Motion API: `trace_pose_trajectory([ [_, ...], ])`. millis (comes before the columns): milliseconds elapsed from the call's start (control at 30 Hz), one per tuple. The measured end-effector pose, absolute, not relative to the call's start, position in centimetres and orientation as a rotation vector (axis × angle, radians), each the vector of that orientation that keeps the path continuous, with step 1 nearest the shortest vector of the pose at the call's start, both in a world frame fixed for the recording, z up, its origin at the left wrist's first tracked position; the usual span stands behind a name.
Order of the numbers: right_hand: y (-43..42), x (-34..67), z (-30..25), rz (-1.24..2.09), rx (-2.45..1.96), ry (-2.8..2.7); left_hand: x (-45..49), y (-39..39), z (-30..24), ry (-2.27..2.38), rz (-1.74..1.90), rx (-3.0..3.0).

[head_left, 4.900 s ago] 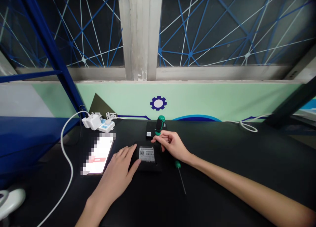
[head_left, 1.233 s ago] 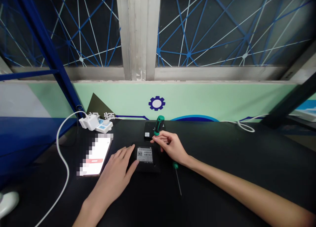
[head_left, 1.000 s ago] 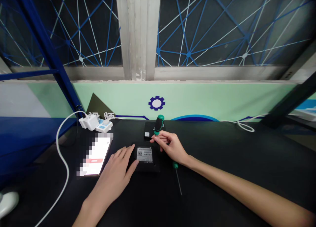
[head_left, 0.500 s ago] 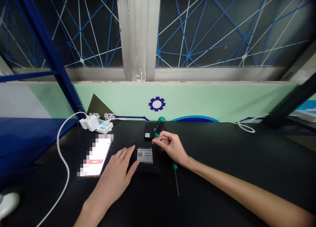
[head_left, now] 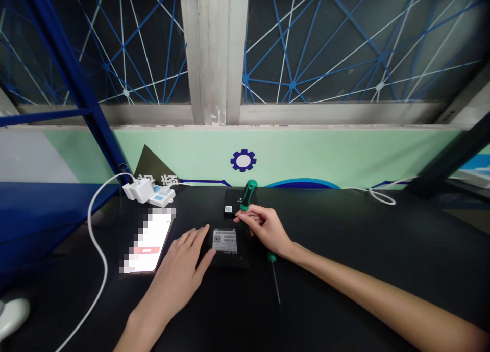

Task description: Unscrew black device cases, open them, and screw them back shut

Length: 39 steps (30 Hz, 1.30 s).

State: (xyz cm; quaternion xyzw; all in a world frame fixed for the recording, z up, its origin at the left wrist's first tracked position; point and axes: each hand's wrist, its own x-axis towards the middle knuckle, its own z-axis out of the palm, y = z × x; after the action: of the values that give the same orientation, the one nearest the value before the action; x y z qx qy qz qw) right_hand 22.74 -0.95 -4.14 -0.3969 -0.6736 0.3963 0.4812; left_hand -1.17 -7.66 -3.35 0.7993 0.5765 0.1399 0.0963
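**Your head camera, looking forward and down**

It rides on your head and faces the black bench top (head_left: pixel 344 291) from above, with a wide lens that bends the frame's edges. Your left hand (head_left: pixel 178 262) and right hand (head_left: pixel 266 229) appear close by in the lower middle, while the mint-green wall panel (head_left: pixel 306 158) and the window with blue-and-white netting (head_left: pixel 337 46) fill the upper half, farther off.

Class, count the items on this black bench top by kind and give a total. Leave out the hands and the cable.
Green-handled screwdrivers, one upright, one lying: 2
Labelled black devices, one nearer, one farther: 2
Phone: 1
White power strip: 1
White plug adapter: 1
Total: 7
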Motion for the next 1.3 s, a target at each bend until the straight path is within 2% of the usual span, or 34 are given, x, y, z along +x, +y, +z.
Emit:
trace_pose_trajectory([
  [167,-1.06,22.85,-3.94,0.953,-0.965,-1.691,-1.06,-7.78,-3.05,1.721,0.375,2.345],
  [367,-0.90,22.70,-3.86,0.746,-1.046,-1.766,-1.11,-7.85,-3.04,1.718,0.393,2.348],
  [600,-0.34,22.49,-4.34,0.976,-1.009,-1.577,-1.31,-7.72,-3.55,1.706,0.419,2.372],
  [867,-0.53,22.51,-4.47,1.082,-0.960,-1.520,-1.30,-7.61,-3.57,1.704,0.416,2.372],
  [1300,-0.33,22.81,-4.40,0.912,-0.996,-1.668,-1.35,-7.71,-3.60,1.703,0.426,2.371],
])
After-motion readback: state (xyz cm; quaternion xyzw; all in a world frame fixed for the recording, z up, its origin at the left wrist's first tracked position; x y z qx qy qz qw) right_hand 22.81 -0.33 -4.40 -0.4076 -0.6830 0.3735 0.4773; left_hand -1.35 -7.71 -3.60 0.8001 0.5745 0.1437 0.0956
